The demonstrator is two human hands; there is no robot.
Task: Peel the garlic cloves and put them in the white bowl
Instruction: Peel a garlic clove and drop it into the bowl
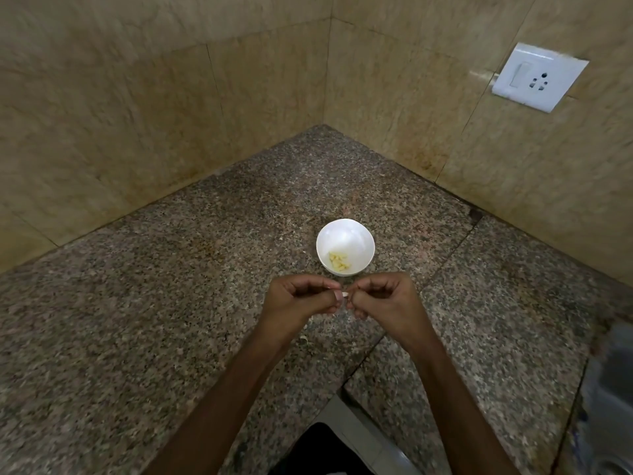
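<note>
left hand [301,301], right hand [388,299], pinching garlic clove [345,295]

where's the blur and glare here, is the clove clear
Head view: wide-angle lens bows the wall joints; glare streaks the tile beside the socket plate; the white bowl is nearly blown out inside; a grey shape at the right edge is blurred; the clove pinched between left hand and right hand is tiny, detail lost.

Only a pale sliver of garlic clove [345,295] seen, centre frame; rest covered by pinching fingertips of left hand [301,299] and right hand [387,299]. Cannot count yellowish pieces [339,261] in white bowl [346,234]: too small. Cannot identify grey shape [613,389], lower right: blurred, cut by frame edge. Same for dark shape [318,450], bottom centre: cut off. Pale scrap [305,339] on counter [171,303] below hands too small to name.
</note>
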